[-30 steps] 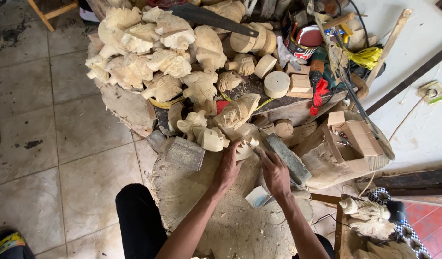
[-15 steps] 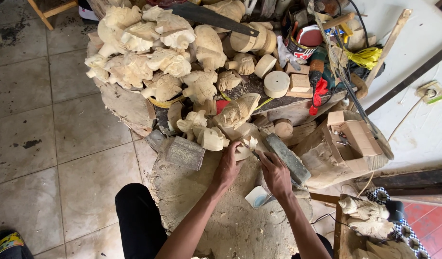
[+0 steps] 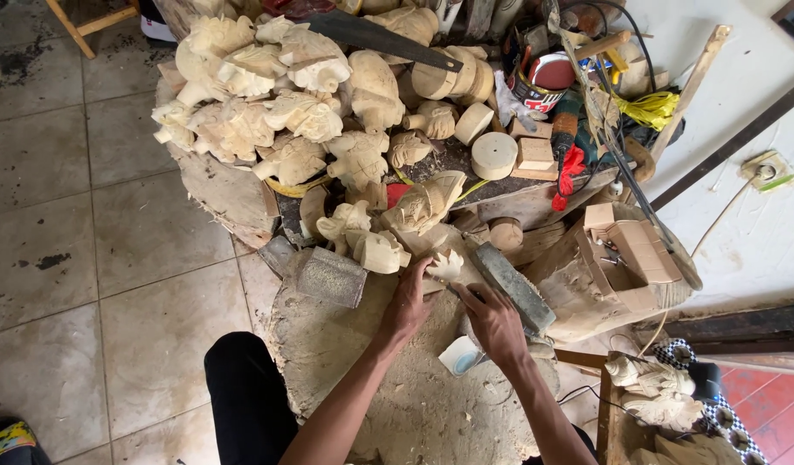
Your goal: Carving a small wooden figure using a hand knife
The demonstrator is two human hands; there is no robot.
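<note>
The left hand (image 3: 408, 303) steadies a small pale carving (image 3: 446, 265) on the stump (image 3: 397, 405), fingers closed on its near side. The right hand (image 3: 493, 320) is clenched around a thin dark tool (image 3: 462, 290) whose tip points at the carving's base; the tool is too small to tell what kind it is. The carving sits at the stump's far edge, just beside a grey sharpening stone (image 3: 513, 287) on the right and a grey block (image 3: 330, 276) on the left. A small white cup (image 3: 460, 355) stands near the right wrist.

Beyond lies a heap of rough figures (image 3: 276, 112), with a saw (image 3: 379, 39) laid across the top, round wooden discs (image 3: 493, 155) and a red tin (image 3: 543, 82) behind.

Judging from the posture, fine cutting is in hand. To do it well, the carving should be pressed firmly down so it cannot roll, with the left fingertips kept behind and to the side of the blade's path, never ahead of it. Short, shallow strokes, guided from the wrist, seem wise on so small a piece: a deep push could split off thin parts or skid the tip toward the holding hand.
</note>
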